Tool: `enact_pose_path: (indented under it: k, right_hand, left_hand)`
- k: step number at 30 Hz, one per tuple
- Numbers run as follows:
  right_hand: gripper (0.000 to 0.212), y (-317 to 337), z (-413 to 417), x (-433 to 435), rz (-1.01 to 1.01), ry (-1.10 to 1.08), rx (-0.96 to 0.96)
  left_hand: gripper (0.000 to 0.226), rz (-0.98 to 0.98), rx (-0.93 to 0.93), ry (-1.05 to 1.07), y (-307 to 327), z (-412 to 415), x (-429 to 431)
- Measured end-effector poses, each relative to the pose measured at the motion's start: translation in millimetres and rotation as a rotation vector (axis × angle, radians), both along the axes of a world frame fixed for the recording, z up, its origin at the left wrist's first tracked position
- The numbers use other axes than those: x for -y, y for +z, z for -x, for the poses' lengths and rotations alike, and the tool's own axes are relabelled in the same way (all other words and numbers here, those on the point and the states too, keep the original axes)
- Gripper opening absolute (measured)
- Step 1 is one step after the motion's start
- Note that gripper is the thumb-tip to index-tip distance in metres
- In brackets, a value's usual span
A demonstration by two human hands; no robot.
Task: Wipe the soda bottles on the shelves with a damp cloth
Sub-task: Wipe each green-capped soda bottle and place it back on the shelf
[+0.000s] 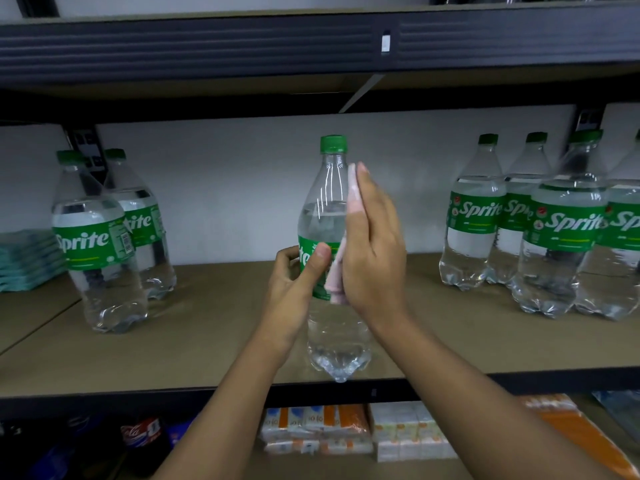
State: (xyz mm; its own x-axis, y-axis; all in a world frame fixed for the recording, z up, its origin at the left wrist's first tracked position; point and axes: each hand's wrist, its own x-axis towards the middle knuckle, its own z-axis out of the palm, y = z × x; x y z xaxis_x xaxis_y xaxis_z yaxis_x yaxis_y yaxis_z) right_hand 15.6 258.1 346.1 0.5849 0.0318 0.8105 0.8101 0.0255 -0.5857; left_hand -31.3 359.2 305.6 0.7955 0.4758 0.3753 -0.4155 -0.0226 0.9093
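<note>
A clear Sprite bottle (327,202) with a green cap and green label is held upright in front of the middle shelf (207,341). My left hand (298,282) grips it around the label. My right hand (372,244) lies flat with straight fingers, pressing a pale pink cloth (337,271) against the bottle's right side. Most of the cloth is hidden under the palm. Two more Sprite bottles (100,244) stand at the left and several Sprite bottles (561,230) stand at the right.
A stack of folded teal cloths (27,259) lies at the far left of the shelf. The dark shelf beam (311,46) runs overhead. Below, boxed packs (346,431) and dark cola bottles (145,438) fill the lower shelf.
</note>
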Motion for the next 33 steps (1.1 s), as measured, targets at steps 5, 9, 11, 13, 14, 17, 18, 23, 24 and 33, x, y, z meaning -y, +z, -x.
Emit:
enact_pose_path:
  k: [5,9,11,13,14,17,18,23,24,33]
  right_hand:
    - [0.05,-90.9,13.2,-1.2,-0.025,-0.017,-0.066]
    - [0.053,-113.9,19.9,4.8,0.023,0.035,-0.178]
    - [0.052,-97.7,16.0,5.5,0.007,0.034,-0.161]
    - [0.05,-66.0,12.4,3.7,-0.009,0.033,-0.13]
    - [0.049,-46.2,9.9,2.3,-0.007,0.032,-0.109]
    - [0.043,9.0,0.5,-0.8,0.019,0.033,-0.07]
    - [0.043,18.6,-2.7,-2.1,0.026,0.043,-0.069]
    - [0.048,-25.2,2.6,-5.1,0.029,-0.078,0.099]
    - [0.05,-47.0,4.0,-5.6,0.046,-0.101,0.123]
    - [0.05,-94.7,11.5,1.9,0.026,0.0,-0.034]
  left_hand:
    - [0.077,0.026,-0.031,-0.033,-0.1,-0.2,-2.4]
    - [0.074,-0.057,-0.059,-0.055,2.6,3.1,-7.0]
    - [0.073,-0.072,-0.063,-0.081,4.1,4.9,-7.7]
    - [0.069,-0.077,-0.062,-0.105,5.5,5.0,-6.9]
    - [0.061,-0.062,-0.052,-0.112,6.8,4.1,-6.6]
    - [0.053,0.01,-0.045,-0.155,10.6,2.5,-6.9]
    - [0.054,-0.016,-0.054,-0.132,11.2,1.7,-7.1]
    - [0.102,-0.07,-0.077,0.005,5.1,-2.2,-4.8]
    - [0.096,-0.055,-0.07,-0.004,4.1,-1.7,-4.8]
    - [0.079,-0.059,-0.058,0.034,3.9,2.3,-4.2]
